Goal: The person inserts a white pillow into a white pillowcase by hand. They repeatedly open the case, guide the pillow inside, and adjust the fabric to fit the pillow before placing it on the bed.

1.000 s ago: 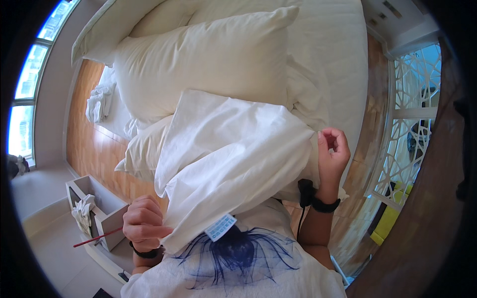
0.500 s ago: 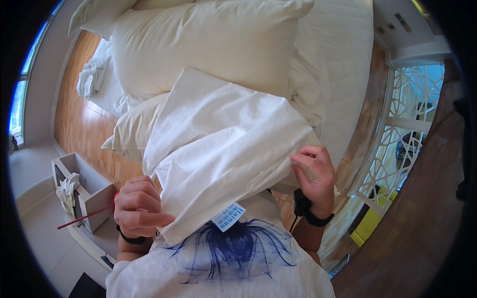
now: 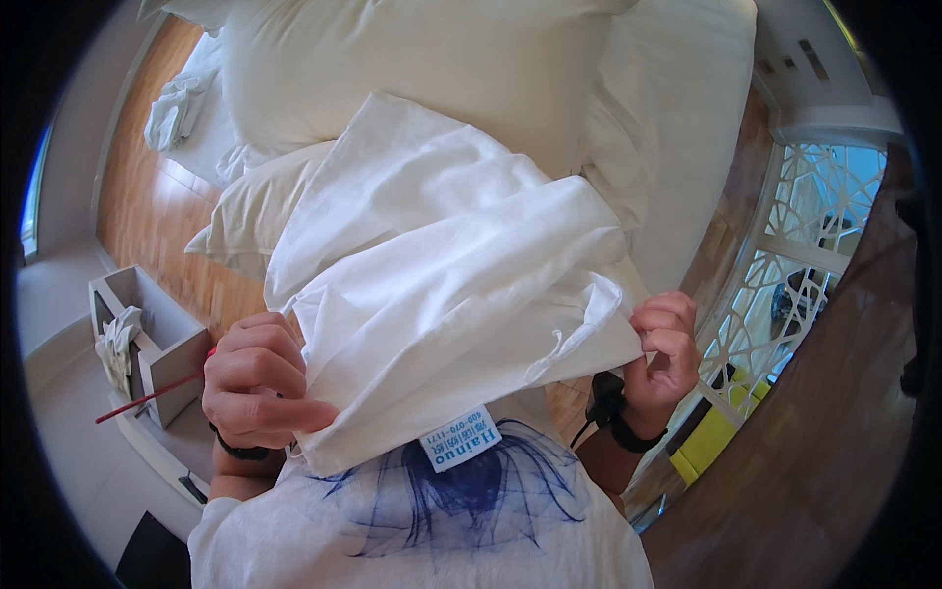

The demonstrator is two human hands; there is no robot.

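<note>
A white pillowcase (image 3: pixel 442 265) spreads in front of me, its near edge pulled between my two hands. My left hand (image 3: pixel 257 378) is closed on the near left corner, thumb and fingers pinched. On the other side my right hand (image 3: pixel 667 353) pinches the right end of the same edge. Loose threads and a fold show near that right end. A small white label with blue print (image 3: pixel 461 439) hangs at the edge, over my shirt. The far part of the pillowcase lies against a large cream pillow (image 3: pixel 412 74); a second cream pillow (image 3: pixel 260 201) pokes out at its left.
The pillows rest on a white bed (image 3: pixel 702 128). Bundled white cloth (image 3: pixel 179 108) lies at the far left. A grey open box (image 3: pixel 167 334) with a crumpled cloth and a red stick (image 3: pixel 147 401) stand left. At right are a white lattice screen (image 3: pixel 775 285) and a yellow-green seat (image 3: pixel 708 447).
My right hand has moved right and taken hold of the pillowcase edge, stretching it wider. The left hand keeps its grip and has shifted slightly left.
</note>
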